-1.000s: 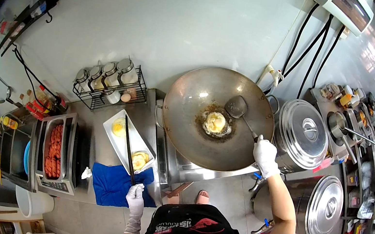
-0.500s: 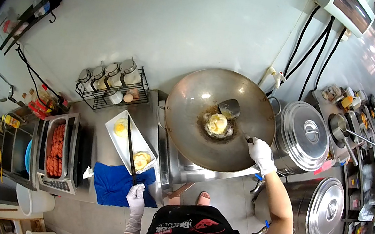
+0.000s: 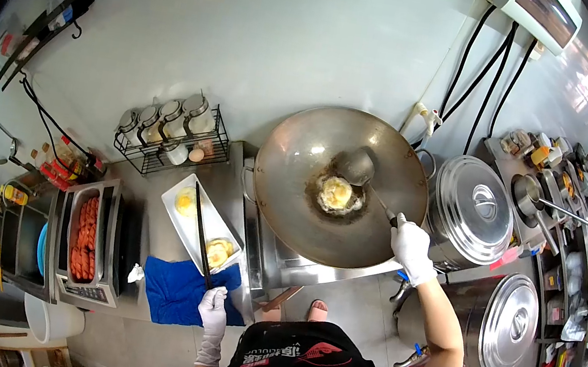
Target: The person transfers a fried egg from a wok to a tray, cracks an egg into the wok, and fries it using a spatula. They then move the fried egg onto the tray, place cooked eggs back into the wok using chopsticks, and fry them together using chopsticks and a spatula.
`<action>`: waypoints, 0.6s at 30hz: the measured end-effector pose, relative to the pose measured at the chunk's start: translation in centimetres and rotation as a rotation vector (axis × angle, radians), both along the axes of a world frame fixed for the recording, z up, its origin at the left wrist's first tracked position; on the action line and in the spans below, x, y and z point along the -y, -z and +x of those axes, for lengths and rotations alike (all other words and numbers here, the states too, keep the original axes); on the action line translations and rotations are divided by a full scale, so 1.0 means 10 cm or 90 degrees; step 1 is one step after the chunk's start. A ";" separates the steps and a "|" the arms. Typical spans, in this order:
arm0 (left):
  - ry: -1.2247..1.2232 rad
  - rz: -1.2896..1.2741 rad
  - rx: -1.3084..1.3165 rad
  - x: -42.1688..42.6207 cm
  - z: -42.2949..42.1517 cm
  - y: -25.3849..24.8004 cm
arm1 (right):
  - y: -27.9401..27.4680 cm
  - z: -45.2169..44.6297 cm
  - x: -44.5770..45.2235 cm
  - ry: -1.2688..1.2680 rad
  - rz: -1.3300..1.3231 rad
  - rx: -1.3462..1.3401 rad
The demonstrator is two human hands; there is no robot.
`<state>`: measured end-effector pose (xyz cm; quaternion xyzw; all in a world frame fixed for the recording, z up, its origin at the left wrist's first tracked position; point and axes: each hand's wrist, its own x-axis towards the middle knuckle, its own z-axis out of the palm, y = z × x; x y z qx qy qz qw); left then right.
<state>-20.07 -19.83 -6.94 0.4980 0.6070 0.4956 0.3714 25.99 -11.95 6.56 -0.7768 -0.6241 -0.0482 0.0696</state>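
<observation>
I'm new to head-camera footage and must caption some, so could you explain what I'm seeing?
There is no machine here, just a person at work. One camera, worn on the head, looks forward and down, so you see roughly what they see. The gloved right hand grips a spatula, its blade inside a large wok beside what looks like a frying egg. The gloved left hand holds what look like long dark chopsticks across a white tray with two yellowish portions of food. The tray and a blue cloth lie on a metal counter.
</observation>
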 end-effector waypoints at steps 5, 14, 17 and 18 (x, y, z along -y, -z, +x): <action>-0.005 0.001 -0.010 0.01 -0.01 -0.01 | 0.16 0.15 -0.06 0.023 0.004 0.079; -0.023 0.006 -0.003 0.09 -0.06 0.06 | 0.32 0.04 -0.12 -0.046 0.004 -0.019; -0.022 -0.003 -0.005 0.08 -0.06 0.03 | 0.34 -0.02 -0.18 -0.057 0.010 -0.030; -0.023 -0.003 -0.009 0.09 -0.06 0.00 | 0.33 -0.02 -0.20 -0.051 0.009 -0.036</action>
